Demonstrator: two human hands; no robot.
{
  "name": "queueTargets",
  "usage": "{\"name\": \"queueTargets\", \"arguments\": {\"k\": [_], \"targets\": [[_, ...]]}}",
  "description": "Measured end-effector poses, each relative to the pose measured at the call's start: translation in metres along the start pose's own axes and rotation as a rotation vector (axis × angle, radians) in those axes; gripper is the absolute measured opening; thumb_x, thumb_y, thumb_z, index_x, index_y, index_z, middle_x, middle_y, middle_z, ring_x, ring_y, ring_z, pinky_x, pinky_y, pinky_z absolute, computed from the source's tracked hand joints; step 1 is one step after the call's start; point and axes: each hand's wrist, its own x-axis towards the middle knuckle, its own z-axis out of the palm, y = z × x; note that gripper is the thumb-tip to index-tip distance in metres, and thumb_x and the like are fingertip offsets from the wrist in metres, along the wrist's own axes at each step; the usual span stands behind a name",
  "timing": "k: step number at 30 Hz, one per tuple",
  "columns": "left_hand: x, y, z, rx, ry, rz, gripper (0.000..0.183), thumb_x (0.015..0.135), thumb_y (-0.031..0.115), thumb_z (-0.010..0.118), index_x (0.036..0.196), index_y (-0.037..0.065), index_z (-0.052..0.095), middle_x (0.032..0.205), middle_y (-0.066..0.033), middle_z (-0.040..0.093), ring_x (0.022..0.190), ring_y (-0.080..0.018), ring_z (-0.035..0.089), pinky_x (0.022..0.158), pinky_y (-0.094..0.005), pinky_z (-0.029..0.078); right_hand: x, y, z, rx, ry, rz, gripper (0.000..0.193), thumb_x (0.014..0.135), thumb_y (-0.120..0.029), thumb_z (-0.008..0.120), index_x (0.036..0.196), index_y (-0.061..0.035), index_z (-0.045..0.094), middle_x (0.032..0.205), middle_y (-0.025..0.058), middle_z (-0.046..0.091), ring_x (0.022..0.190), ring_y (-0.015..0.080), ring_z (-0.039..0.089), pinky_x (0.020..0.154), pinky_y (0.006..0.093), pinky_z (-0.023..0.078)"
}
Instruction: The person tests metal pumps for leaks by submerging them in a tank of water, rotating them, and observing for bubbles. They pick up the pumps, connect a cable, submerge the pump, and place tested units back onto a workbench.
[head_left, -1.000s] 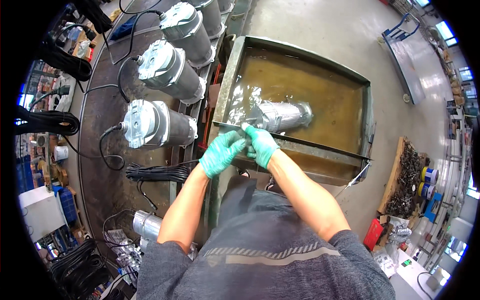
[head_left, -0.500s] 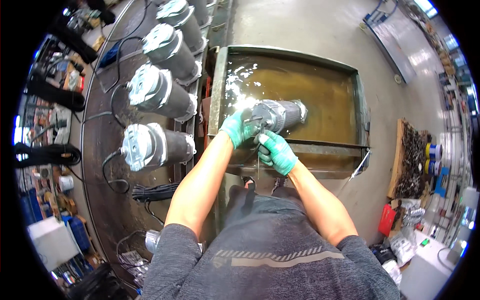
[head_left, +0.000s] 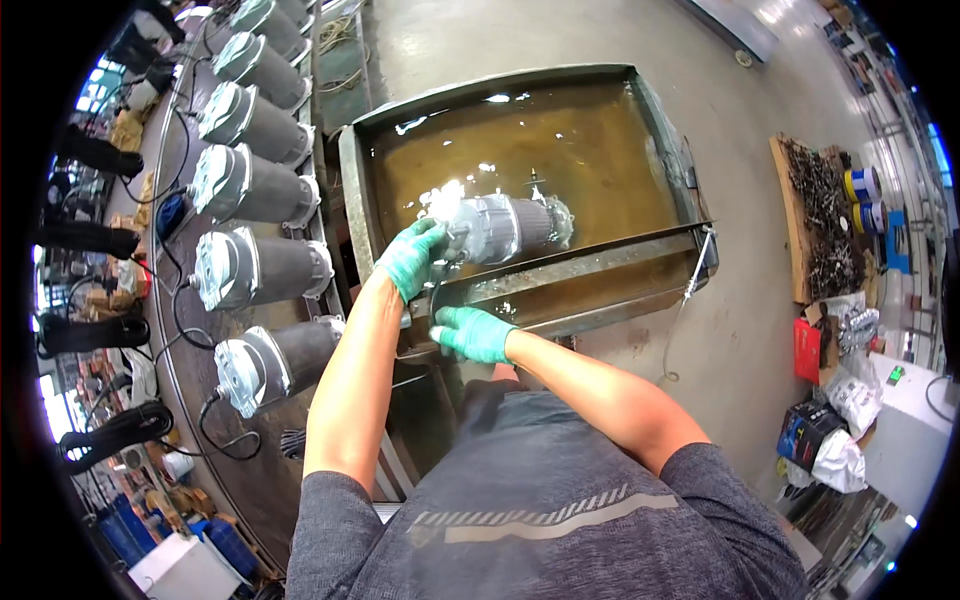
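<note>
A grey ribbed motor or pump body (head_left: 515, 228) lies on its side, partly in the brownish water of a metal tank (head_left: 352, 190). My left hand (head_left: 412, 260), in a green glove, grips the motor's left end, its fingers curled over the end fitting. A dark cable (head_left: 436, 295) runs down from that end toward my right hand (head_left: 475, 335). The right hand, also gloved in green, is closed around the cable just outside the tank's near edge. The glove hides the part of the cable within it.
Several similar grey motors (head_left: 265, 270) with cables stand in a row on the bench (head_left: 180, 420) to the left. A metal crossbar (head_left: 590, 262) spans the tank's near side. At right lie a wooden-edged tray of small dark parts (head_left: 790, 220) and a red box (head_left: 806, 350).
My right hand has moved away from the motor's end, nearer my body. The motor now lies flatter in the water, with my left hand still at its end. The view has shifted.
</note>
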Motion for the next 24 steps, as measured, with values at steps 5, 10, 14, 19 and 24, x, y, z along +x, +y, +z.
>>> {"name": "queueTargets", "arguments": {"k": [5, 10, 14, 19, 24], "targets": [[-0.004, -0.008, 0.031, -0.249, -0.071, -0.028, 0.017, 0.105, 0.020, 0.056, 0.119, 0.012, 0.060, 0.100, -0.0053, 0.069, 0.081, -0.0198, 0.065, 0.075, -0.0413, 0.059, -0.035, 0.032, -0.007, 0.100, -0.015, 0.076, 0.038, 0.106, -0.032, 0.056, 0.129, -0.0029, 0.059, 0.094, 0.0078, 0.071, 0.069, 0.0171, 0.064, 0.059, 0.0345, 0.054], [-0.008, 0.000, 0.090, -0.246, 0.047, -0.074, 0.015, 0.104, 0.025, 0.055, 0.110, 0.013, 0.060, 0.093, -0.0071, 0.070, 0.067, -0.0152, 0.058, 0.064, -0.0365, 0.054, -0.081, 0.056, -0.032, 0.163, 0.056, 0.091, 0.029, 0.106, -0.028, 0.056, 0.119, -0.0026, 0.063, 0.089, 0.0081, 0.070, 0.067, 0.0170, 0.064, 0.059, 0.0356, 0.054], [-0.039, 0.016, 0.119, -0.167, 0.031, 0.041, 0.015, 0.102, 0.025, 0.056, 0.109, 0.012, 0.060, 0.094, -0.0078, 0.072, 0.064, -0.0124, 0.056, 0.060, -0.0299, 0.048, -0.099, 0.073, -0.046, 0.205, 0.162, 0.069, 0.028, 0.106, -0.027, 0.057, 0.114, -0.0016, 0.065, 0.083, 0.0084, 0.069, 0.064, 0.0174, 0.063, 0.061, 0.0355, 0.053], [-0.114, 0.026, 0.120, -0.071, 0.037, 0.210, 0.024, 0.098, 0.025, 0.062, 0.115, 0.008, 0.061, 0.102, -0.0077, 0.071, 0.069, -0.0091, 0.058, 0.066, -0.0271, 0.052, -0.105, 0.090, -0.063, 0.252, 0.205, 0.033, 0.030, 0.104, -0.027, 0.057, 0.117, -0.0011, 0.065, 0.083, 0.0093, 0.068, 0.061, 0.0185, 0.064, 0.061, 0.0358, 0.054], [-0.189, -0.012, 0.123, -0.071, 0.121, 0.325, 0.044, 0.093, 0.026, 0.070, 0.129, 0.003, 0.057, 0.100, -0.0071, 0.066, 0.069, -0.0115, 0.056, 0.070, -0.0326, 0.058, -0.119, 0.085, -0.087, 0.212, 0.195, 0.020, 0.031, 0.105, -0.029, 0.056, 0.119, -0.0020, 0.064, 0.087, 0.0091, 0.070, 0.067, 0.0165, 0.066, 0.058, 0.0323, 0.054]]}}
